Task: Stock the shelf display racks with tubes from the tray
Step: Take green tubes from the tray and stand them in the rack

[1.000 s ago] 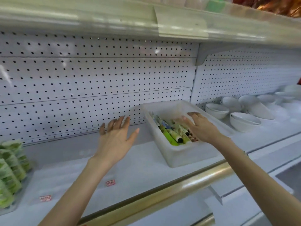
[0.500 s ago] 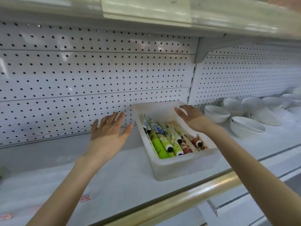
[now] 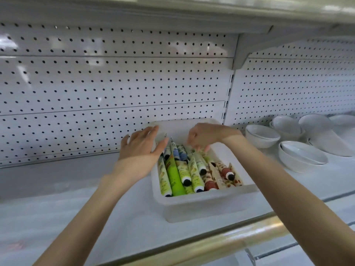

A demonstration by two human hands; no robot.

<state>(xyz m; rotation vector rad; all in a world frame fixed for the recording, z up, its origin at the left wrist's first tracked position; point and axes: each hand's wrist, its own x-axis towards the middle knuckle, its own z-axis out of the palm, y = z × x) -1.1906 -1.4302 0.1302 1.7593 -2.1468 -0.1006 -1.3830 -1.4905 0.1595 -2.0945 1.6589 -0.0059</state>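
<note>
Fingers (image 3: 193, 144) of the right hand (image 3: 206, 134) curl downward into the far end of the tray (image 3: 203, 197), their tips among the tail ends of the tubes (image 3: 181, 174). Whether they have pinched one cannot be told, since the hand hides its own tips. The left hand (image 3: 141, 145) lies flat against the tray's far left rim, fingers straight and spread, thumb over the edge above the nearest tubes, holding nothing. The tubes lie packed side by side in the tray, caps toward the person, green and yellow at left, red and brown at right. The tray sits on the white shelf (image 3: 86, 217), its far end close to the pegboard (image 3: 115, 83). Stacked white bowls (image 3: 262, 136) stand just beside it to the right, and a brass rail (image 3: 221, 243) runs along the shelf's front edge. No display rack shows in this view.

The step in hand looks to be drawing tubes out of the tray. Done well, the left hand would brace the rim so the light tray does not slide toward the bowls. The right would take one tube, or a small bunch, by the flat tail end and lift it straight up, so its neighbours are not dragged out with it.
</note>
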